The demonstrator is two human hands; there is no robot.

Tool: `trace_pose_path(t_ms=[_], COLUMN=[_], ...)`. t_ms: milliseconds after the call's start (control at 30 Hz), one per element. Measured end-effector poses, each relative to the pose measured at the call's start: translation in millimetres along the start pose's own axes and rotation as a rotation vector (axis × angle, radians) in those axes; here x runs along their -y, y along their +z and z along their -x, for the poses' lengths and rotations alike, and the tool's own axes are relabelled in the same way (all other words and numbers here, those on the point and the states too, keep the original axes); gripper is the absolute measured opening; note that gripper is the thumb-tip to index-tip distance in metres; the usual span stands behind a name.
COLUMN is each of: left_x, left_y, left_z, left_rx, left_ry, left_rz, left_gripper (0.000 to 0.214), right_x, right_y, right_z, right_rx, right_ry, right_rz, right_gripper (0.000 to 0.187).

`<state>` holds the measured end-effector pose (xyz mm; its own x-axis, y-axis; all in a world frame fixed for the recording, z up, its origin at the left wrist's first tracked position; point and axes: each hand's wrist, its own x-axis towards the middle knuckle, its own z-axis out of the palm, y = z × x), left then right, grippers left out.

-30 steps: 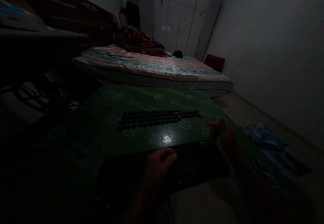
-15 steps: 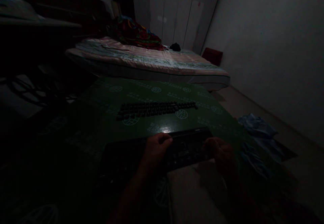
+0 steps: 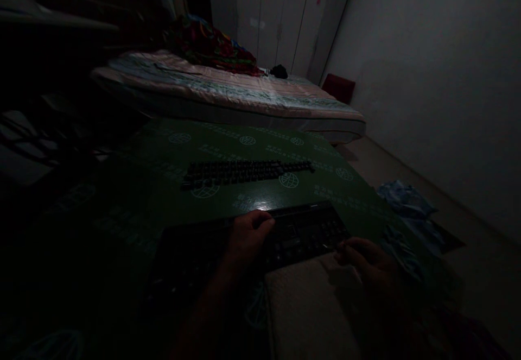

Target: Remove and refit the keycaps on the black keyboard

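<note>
Reaching over the keyboard (image 3: pixel 301 235) is the left hand (image 3: pixel 248 235), hold unclear; the right hand (image 3: pixel 368 262) pinches something thin (image 3: pixel 331 247).

The left hand (image 3: pixel 249 235) lies over a black keyboard (image 3: pixel 303 232) (dimly lit).

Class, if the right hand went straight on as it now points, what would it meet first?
Probably the nearer keyboard, towards its right end; dim light leaves depth unclear.

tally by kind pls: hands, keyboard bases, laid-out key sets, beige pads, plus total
Hands: 2 (left hand, right hand)
Keyboard base: 1
Set of dark keys: 1
Beige pad: 1
Total: 5
</note>
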<state>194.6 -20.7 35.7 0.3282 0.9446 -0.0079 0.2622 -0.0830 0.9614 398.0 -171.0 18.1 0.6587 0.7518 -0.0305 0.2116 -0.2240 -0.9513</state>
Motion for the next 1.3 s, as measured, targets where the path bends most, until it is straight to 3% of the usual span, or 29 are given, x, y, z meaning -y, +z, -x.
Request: trace_pose_path(t_ms=[367,567,867,1067,1300], left_x=[-10.8,-25.6,-43.1,-48.5,-36.3], left_y=[-19.6,-24.0,-3.6,27.5,70.8], left_z=[-2.2,1.6,12.3,15.2,0.2], left_rx=[-0.291,-0.342,-0.147,0.151,0.278], left_ry=[-0.069,-0.068,-0.013,0.102,0.207], left_rz=[0.257,0.32,0.243,-0.075,-0.366], left_gripper=[0.027,0.02,0.017,0.016,0.019], right_x=[-1.9,4.2,8.3,12.2,15.0], right_y=[-4.8,-2.0,-4.9,4.8,14.7], right_z=[7.7,9.2,-17.6,-45.7,-57.3], right_rx=[0.024,-0.033,-0.098,-0.049,-0.001], right_ry=[-0.066,-0.088,-0.086,-0.08,-0.1], right_rz=[0.075,0.102,0.008,0.017,0.156], right_gripper=[0.027,0.025,0.024,0.024,0.026])
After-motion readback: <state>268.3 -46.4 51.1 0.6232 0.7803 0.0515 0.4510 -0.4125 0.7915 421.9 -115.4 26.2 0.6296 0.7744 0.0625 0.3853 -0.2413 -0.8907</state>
